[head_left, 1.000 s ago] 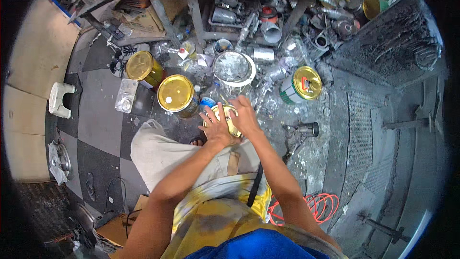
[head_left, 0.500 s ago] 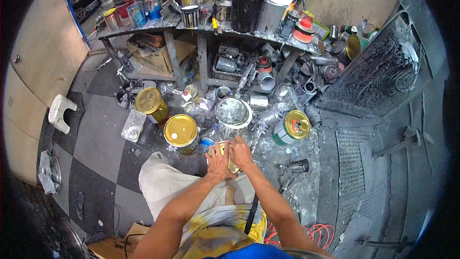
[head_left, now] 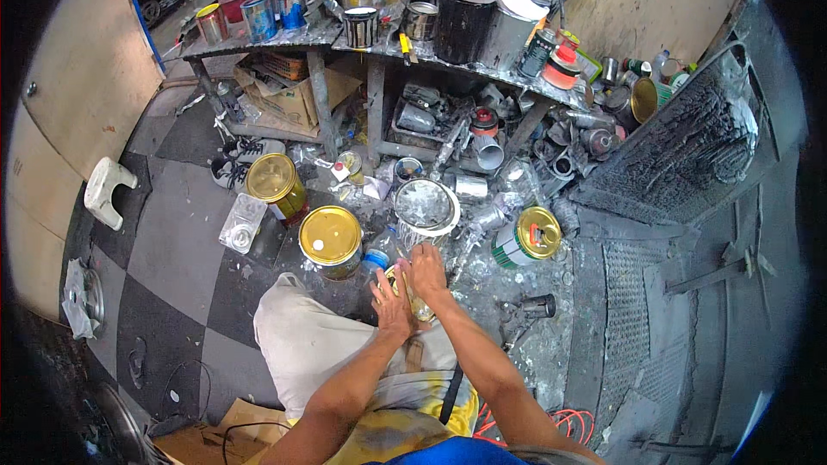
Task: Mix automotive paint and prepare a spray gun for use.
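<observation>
Close to my knees, a gold-coloured can (head_left: 423, 313) is mostly covered by my hands. My left hand (head_left: 393, 310) rests on it with fingers apart and bent. My right hand (head_left: 426, 274) is closed at the can's far side, on something I cannot make out. Just beyond my left fingers is a small blue-lidded container (head_left: 376, 260). Farther forward stand a gold-lidded can (head_left: 332, 239) and a white-rimmed bucket (head_left: 428, 207) with a grey, spattered top.
Another gold can (head_left: 265, 182) and a green can (head_left: 523, 243) flank these. A cluttered workbench (head_left: 314, 39) crosses ahead. Left are a white stool (head_left: 109, 198) and shoes (head_left: 245, 155). A dark crusted panel (head_left: 655, 155) stands right. An orange hose (head_left: 573, 420) lies behind my right arm.
My view has tilted up, showing the benchtop and moving the floor items lower in the picture. Both hands remain at the can, their fingers slightly shifted.
</observation>
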Available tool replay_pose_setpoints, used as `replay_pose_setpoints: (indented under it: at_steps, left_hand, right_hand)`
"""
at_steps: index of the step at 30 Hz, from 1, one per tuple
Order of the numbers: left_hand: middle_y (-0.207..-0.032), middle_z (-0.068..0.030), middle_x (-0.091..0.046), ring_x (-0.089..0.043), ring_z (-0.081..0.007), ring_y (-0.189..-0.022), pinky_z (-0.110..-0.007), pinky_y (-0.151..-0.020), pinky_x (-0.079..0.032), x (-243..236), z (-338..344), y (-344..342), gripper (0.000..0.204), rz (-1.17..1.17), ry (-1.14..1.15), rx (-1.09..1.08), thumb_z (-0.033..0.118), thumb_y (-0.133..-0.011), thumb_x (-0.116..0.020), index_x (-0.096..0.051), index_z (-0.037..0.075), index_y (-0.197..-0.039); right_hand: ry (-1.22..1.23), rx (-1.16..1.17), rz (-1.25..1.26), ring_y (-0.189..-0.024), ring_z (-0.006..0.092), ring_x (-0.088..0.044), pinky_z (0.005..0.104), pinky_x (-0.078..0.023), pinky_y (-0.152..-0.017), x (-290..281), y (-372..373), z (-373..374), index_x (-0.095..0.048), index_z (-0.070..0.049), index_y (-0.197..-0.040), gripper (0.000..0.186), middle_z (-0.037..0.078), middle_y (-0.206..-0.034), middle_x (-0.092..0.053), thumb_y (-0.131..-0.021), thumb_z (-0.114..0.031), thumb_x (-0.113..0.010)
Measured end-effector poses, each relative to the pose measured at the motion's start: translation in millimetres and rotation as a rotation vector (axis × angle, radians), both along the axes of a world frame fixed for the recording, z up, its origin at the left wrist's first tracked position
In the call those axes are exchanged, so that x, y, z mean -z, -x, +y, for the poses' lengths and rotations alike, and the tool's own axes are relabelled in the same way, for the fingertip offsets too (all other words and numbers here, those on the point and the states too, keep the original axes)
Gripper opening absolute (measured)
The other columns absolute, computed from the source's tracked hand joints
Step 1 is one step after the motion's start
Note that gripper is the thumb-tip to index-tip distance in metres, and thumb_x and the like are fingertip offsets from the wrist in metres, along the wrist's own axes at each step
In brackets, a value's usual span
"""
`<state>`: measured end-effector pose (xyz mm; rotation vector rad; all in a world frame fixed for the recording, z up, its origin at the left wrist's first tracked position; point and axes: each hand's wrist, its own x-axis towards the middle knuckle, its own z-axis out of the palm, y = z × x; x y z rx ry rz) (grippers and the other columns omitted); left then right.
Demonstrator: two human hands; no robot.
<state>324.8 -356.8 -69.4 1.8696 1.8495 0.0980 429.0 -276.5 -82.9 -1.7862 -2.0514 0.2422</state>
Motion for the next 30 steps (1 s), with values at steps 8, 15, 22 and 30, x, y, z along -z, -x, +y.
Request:
replay_pose_setpoints:
  at_steps: [8,15,22,30]
  left_hand:
    - [-0.162,-0.0312,-0.008,-0.027,-0.0561,-0.141,-0.066,-0.105,-0.044,-0.8,-0.6,4.7,0.166,-0.012,-0.030,0.133,0.041,-0.040,-0.104,0.001,0.013,-0.165]
    - [-0.164,-0.0285,-0.009,-0.026,-0.0559,-0.143,-0.066,-0.108,-0.041,6.7,3.3,9.0,0.165,-0.006,-0.013,0.219,0.039,-0.040,-0.104,0.001,0.015,-0.166]
    - [-0.164,-0.0290,-0.008,-0.025,-0.0575,-0.143,-0.068,-0.108,-0.040,3.1,8.9,7.7,0.166,-0.049,0.025,0.253,0.034,-0.041,-0.105,0.003,0.016,-0.165]
    - [-0.165,-0.0274,-0.006,-0.024,-0.0513,-0.145,-0.062,-0.114,-0.036,2.3,26.2,1.6,0.171,-0.174,-0.176,0.261,0.042,-0.033,-0.104,0.001,0.014,-0.165]
  right_hand:
    - [-0.054,0.169,-0.055,-0.104,0.0378,-0.060,0.0466,-0.050,-0.092,18.5,-10.0,-13.2,-0.066,0.000,-0.105,0.038,0.020,-0.105,-0.063,-0.093,-0.035,-0.071]
    - [0.044,0.277,-0.096,-0.106,0.0395,-0.060,0.0482,-0.052,-0.090,9.4,-6.1,-20.6,-0.066,0.000,-0.108,0.037,0.021,-0.110,-0.063,-0.097,-0.035,-0.068]
    - [-0.023,0.292,-0.118,-0.100,0.0424,-0.061,0.0515,-0.052,-0.089,6.3,-13.2,-21.9,-0.066,0.002,-0.108,0.035,0.025,-0.105,-0.064,-0.099,-0.032,-0.065]
    - [0.122,0.299,0.011,-0.105,0.0485,-0.064,0.0525,-0.051,-0.094,-33.3,-35.0,7.4,-0.065,0.007,-0.108,0.040,0.030,-0.106,-0.067,-0.097,-0.030,-0.067]
